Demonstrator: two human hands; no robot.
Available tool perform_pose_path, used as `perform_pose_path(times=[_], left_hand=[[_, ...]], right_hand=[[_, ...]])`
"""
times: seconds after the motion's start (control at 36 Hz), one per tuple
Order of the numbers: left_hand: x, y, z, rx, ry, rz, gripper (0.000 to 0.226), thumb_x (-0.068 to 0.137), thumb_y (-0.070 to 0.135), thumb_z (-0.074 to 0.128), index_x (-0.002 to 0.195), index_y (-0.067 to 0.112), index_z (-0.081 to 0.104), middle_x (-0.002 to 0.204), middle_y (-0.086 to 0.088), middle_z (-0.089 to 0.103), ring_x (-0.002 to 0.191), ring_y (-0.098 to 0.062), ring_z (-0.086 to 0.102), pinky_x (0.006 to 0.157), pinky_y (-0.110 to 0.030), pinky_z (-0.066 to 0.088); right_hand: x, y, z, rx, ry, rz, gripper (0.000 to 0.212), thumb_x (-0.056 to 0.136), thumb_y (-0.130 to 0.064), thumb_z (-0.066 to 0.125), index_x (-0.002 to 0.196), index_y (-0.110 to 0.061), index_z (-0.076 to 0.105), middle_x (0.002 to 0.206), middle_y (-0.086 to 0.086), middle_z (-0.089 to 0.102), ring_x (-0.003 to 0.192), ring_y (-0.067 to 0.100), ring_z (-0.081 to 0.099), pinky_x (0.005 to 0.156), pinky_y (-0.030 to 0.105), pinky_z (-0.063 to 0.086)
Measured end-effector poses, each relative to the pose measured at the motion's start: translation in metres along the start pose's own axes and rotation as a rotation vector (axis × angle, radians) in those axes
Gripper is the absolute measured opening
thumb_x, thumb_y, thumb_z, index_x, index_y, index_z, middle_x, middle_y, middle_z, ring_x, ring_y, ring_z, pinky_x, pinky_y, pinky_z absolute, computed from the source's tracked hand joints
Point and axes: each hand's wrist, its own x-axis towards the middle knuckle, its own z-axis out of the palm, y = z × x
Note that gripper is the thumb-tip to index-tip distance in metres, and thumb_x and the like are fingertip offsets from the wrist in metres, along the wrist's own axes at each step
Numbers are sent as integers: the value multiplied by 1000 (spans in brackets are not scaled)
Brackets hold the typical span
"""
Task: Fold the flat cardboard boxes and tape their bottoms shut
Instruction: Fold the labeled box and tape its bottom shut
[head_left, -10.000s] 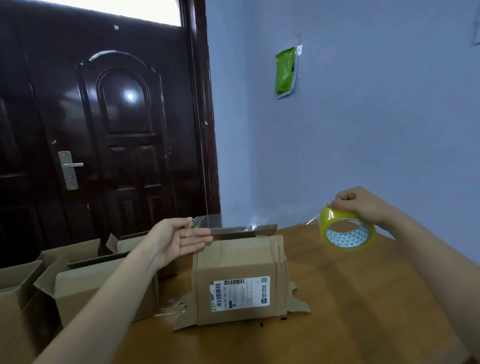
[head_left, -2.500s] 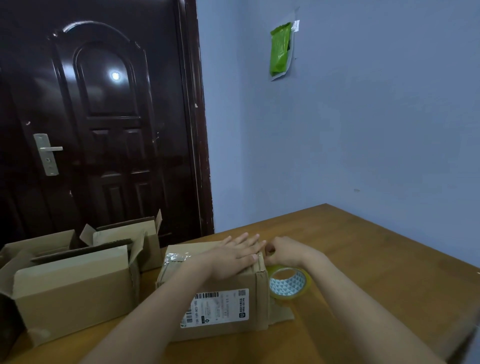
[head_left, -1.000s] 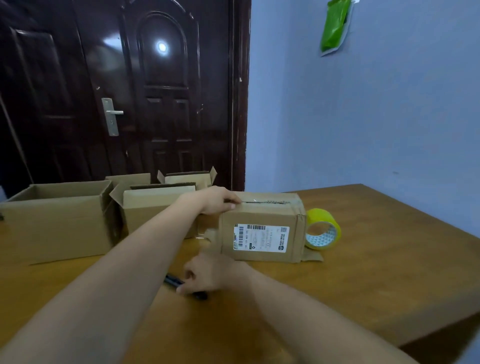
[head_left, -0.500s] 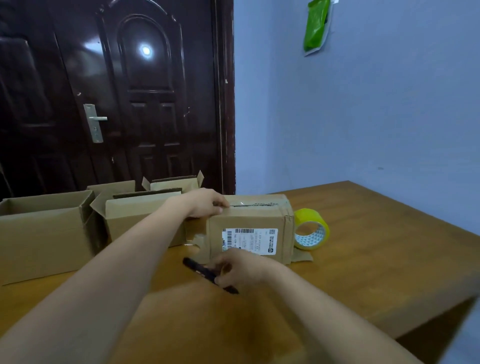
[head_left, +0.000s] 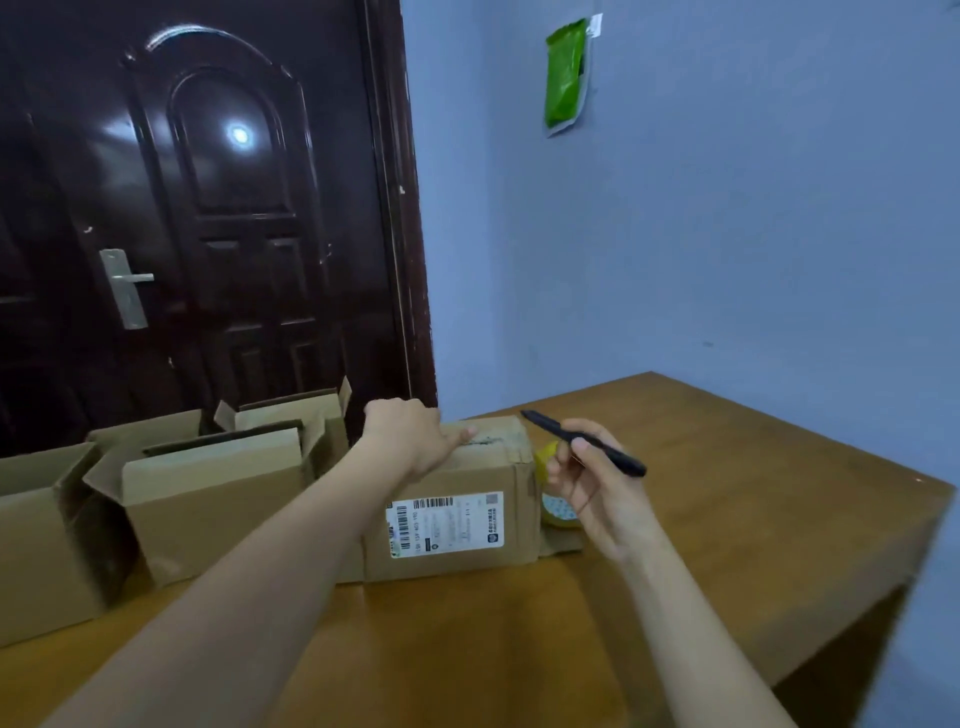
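A: Right hand (head_left: 587, 486)?
B: Closed around a black pen (head_left: 584, 442), raised beside the yellow tape roll (head_left: 551, 499).
A: Left hand (head_left: 410, 434)?
B: Lies flat, fingers extended, atop the labelled cardboard box (head_left: 467, 499) on the wooden table (head_left: 753, 509). Open boxes (head_left: 208, 483) stand further left.

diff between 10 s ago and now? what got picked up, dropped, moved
The right hand let go of the yellow tape roll, which now sits on the wooden table beside the labelled cardboard box, and picked up a black pen-like tool, now raised beside the box. The left hand released the tape strip and presses the box top. The open boxes on the left stayed put.
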Motion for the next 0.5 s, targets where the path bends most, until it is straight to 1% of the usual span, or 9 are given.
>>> perform_pose_path(times=[0.06, 0.11, 0.14, 0.19, 0.25, 0.28, 0.36, 0.42, 0.5], left_hand=[[6, 13, -1, 41, -34, -62, 93, 82, 78, 0, 96, 14, 66, 84, -3, 63, 85, -27, 60, 92, -50, 42], [13, 26, -2, 77, -73, -110, 99, 80, 81, 1, 96, 10, 68, 86, -7, 67, 88, -31, 63, 103, -60, 28], [17, 30, -1, 93, -92, -136, 102, 78, 82, 0, 99, 8, 68, 87, -9, 68, 90, -32, 64, 105, -62, 23], [23, 38, -1, 123, -115, -180, 105, 76, 83, 0, 103, 8, 68, 87, -10, 69, 91, -34, 65, 106, -65, 19], [25, 43, -1, 115, -129, -207, 104, 75, 85, 2, 104, 10, 68, 90, -10, 68, 93, -35, 63, 107, -68, 16], [24, 44, -1, 88, -122, -219, 102, 76, 85, 4, 108, 11, 67, 98, -11, 67, 100, -34, 60, 107, -68, 14], [23, 39, 6, -80, -16, -162, 92, 80, 82, 15, 134, 15, 47, 137, -9, 46, 126, -31, 42, 109, -64, 13], [25, 35, 15, -254, 15, -39, 77, 88, 72, 20, 144, 20, 33, 149, -5, 33, 135, -28, 33, 113, -56, 18], [25, 33, 19, -505, -42, 73, 60, 97, 56, 26, 148, 26, 27, 156, 0, 23, 142, -22, 22, 116, -46, 17]], right_hand=[[-2, -2, -11, -78, 5, -46, 37, 68, -37, 80, 93, -13, 66, 72, 5, 57, 64, 15, 58, 59, 25, 52], [-3, -3, -18, -134, 61, -77, 32, 79, -41, 71, 91, -12, 66, 69, 4, 56, 62, 15, 54, 57, 24, 49], [-3, -4, -22, -176, 100, -91, 28, 86, -39, 64, 91, -11, 66, 67, 4, 55, 60, 15, 51, 56, 24, 47], [-3, -5, -29, -306, 155, -108, 21, 96, -26, 51, 99, -11, 65, 65, 2, 55, 59, 15, 50, 58, 28, 42], [-3, -6, -37, -431, 189, -96, 25, 100, -13, 40, 110, -14, 63, 65, 1, 57, 61, 15, 52, 61, 29, 44], [-3, -7, -39, -462, 200, -88, 27, 100, -9, 38, 113, -15, 61, 66, 1, 59, 63, 15, 55, 62, 30, 47], [-1, -6, -44, -509, 196, -70, 23, 98, -8, 45, 113, -13, 61, 73, 4, 64, 70, 17, 61, 66, 31, 53], [3, -5, -44, -538, 197, -54, 20, 96, -6, 50, 108, -13, 63, 72, 6, 63, 68, 18, 60, 62, 28, 53], [8, -1, -42, -595, 219, -49, 15, 93, -5, 54, 96, -15, 65, 63, 2, 60, 58, 14, 57, 54, 23, 49]])
